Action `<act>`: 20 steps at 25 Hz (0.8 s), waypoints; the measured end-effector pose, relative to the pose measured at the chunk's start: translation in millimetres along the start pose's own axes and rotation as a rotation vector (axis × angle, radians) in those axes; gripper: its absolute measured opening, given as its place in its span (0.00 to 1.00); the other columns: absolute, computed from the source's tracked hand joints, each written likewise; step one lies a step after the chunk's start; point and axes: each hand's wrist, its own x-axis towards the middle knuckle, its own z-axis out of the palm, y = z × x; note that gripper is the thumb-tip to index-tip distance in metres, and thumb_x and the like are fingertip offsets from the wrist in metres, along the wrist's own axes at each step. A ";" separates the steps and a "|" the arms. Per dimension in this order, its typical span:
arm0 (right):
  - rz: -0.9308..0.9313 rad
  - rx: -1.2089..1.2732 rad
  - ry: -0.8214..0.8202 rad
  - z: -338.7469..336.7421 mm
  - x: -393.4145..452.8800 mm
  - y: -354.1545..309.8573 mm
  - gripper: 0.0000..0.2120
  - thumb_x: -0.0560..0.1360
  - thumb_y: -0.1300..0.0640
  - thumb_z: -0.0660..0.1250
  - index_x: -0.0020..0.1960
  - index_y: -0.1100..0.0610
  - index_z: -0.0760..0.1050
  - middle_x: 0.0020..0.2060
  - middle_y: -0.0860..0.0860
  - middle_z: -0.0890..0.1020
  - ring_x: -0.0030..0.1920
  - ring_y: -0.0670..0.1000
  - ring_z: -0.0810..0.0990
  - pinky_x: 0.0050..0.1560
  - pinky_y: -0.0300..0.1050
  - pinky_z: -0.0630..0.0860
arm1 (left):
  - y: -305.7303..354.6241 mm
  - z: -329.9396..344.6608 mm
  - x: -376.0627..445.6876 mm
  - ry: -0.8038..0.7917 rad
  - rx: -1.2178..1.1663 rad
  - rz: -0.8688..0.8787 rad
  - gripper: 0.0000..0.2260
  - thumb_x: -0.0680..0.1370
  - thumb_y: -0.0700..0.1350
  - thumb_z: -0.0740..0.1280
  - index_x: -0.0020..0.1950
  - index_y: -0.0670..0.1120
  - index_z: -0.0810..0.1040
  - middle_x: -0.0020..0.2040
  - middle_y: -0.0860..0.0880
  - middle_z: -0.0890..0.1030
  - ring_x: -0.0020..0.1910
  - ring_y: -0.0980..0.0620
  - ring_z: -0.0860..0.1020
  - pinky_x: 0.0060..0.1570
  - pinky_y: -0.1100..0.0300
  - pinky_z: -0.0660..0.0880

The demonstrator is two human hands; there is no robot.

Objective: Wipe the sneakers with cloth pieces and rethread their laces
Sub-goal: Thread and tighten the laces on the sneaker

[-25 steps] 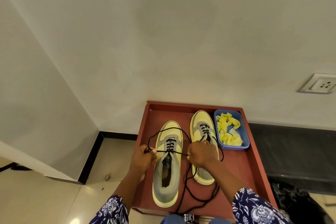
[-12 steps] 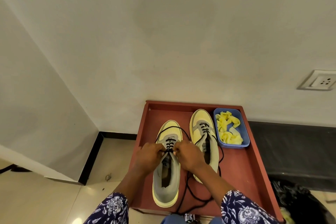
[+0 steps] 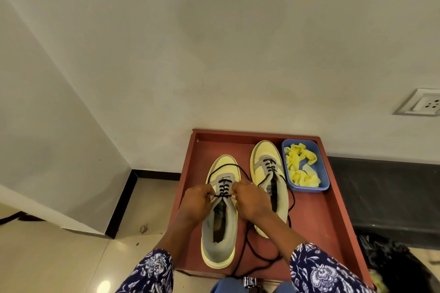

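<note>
Pinching the black lace (image 3: 247,238) from both sides, the two hands meet over the tongue of the nearer yellow-and-grey sneaker (image 3: 220,228). The left hand (image 3: 197,202) curls its fingers round the lace on the shoe's left edge, and the right hand (image 3: 251,200) does the same on the right edge, so that a short taut stretch runs between them across the eyelets. Patterned blue-and-white sleeves (image 3: 319,271) cover both forearms at the bottom of the view. Slack lace trails in loops over the red-brown tray (image 3: 316,219) between the two shoes, and another loop arcs over the near sneaker's toe. This sneaker stands on the tray's left half, toe pointing away. Just beside it to the right, set a little farther back, stands the second sneaker (image 3: 267,166), its upper eyelets laced. Farther right, in the tray's far corner, a blue tub (image 3: 322,173) holds crumpled yellow cloth pieces (image 3: 300,166). Beyond, a pale wall carries a white socket (image 3: 421,102).
</note>
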 end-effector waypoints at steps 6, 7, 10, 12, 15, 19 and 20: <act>0.022 0.006 0.023 3.5 -2.0 3.8 0.12 0.77 0.55 0.59 0.58 0.54 0.74 0.57 0.53 0.76 0.57 0.57 0.76 0.51 0.50 0.75 | -3.5 3.3 -0.8 -0.019 -0.007 -0.037 0.06 0.77 0.42 0.62 0.48 0.44 0.79 0.45 0.48 0.80 0.40 0.55 0.73 0.32 0.75 0.61; 0.028 0.005 0.018 4.2 -2.3 2.9 0.12 0.77 0.55 0.59 0.59 0.54 0.74 0.57 0.53 0.76 0.57 0.57 0.76 0.52 0.50 0.75 | -3.3 3.3 -1.1 -0.021 0.004 -0.034 0.06 0.77 0.42 0.62 0.48 0.44 0.79 0.46 0.48 0.80 0.40 0.56 0.73 0.32 0.75 0.61; 0.022 0.006 0.004 5.1 -4.2 1.6 0.12 0.78 0.54 0.58 0.59 0.56 0.74 0.57 0.55 0.75 0.58 0.58 0.75 0.52 0.50 0.74 | -3.3 4.8 -1.2 -0.022 0.022 -0.030 0.07 0.78 0.42 0.61 0.50 0.44 0.78 0.45 0.50 0.78 0.41 0.56 0.72 0.32 0.75 0.61; 0.003 0.018 -0.010 5.1 -5.8 2.3 0.12 0.79 0.54 0.57 0.57 0.57 0.74 0.56 0.56 0.76 0.58 0.58 0.75 0.51 0.49 0.74 | -4.4 4.9 -2.8 -0.039 0.018 -0.016 0.07 0.78 0.42 0.60 0.50 0.44 0.78 0.44 0.53 0.75 0.41 0.56 0.72 0.32 0.74 0.62; -0.007 0.036 -0.011 5.8 -7.3 2.6 0.12 0.79 0.55 0.56 0.57 0.58 0.74 0.55 0.57 0.76 0.58 0.58 0.75 0.50 0.49 0.73 | -8.9 6.8 -4.1 -0.056 -0.022 0.018 0.07 0.78 0.41 0.61 0.50 0.44 0.77 0.44 0.53 0.75 0.42 0.55 0.73 0.35 0.75 0.64; 0.043 0.107 0.044 13.4 -7.3 -0.9 0.11 0.78 0.58 0.56 0.55 0.59 0.74 0.54 0.58 0.77 0.56 0.59 0.76 0.49 0.49 0.74 | -8.3 8.5 -6.7 -0.049 -0.039 0.001 0.06 0.79 0.42 0.60 0.49 0.44 0.77 0.43 0.52 0.76 0.42 0.54 0.74 0.37 0.71 0.67; 0.059 0.109 0.054 14.8 -6.2 -1.6 0.10 0.77 0.59 0.57 0.54 0.60 0.75 0.53 0.58 0.77 0.55 0.59 0.76 0.49 0.49 0.74 | -7.6 9.1 -6.6 -0.043 -0.052 -0.014 0.06 0.78 0.42 0.60 0.48 0.44 0.77 0.43 0.51 0.76 0.42 0.53 0.75 0.38 0.69 0.69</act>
